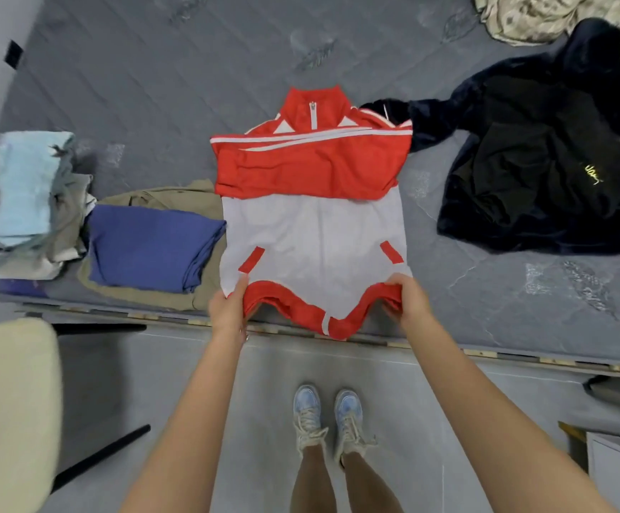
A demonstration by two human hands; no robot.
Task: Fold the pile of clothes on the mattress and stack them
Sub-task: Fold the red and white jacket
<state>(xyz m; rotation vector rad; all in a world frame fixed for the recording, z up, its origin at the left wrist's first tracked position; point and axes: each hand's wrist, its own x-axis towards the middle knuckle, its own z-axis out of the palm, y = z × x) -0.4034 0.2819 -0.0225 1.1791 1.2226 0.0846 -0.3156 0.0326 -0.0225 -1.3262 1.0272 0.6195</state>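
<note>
At the near edge of the mattress (145, 87) the red-and-white jacket (315, 231) lies flat, sleeves folded across its chest, and the left hand (227, 307) and right hand (410, 299) each pinch a hem corner (fingers curled into the cloth), best lifted level together toward the collar.

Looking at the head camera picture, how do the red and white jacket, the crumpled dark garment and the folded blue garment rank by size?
1. The red and white jacket and the dark garment: about equal in spread, too close to rank.
2. The folded blue garment: clearly smallest.
</note>
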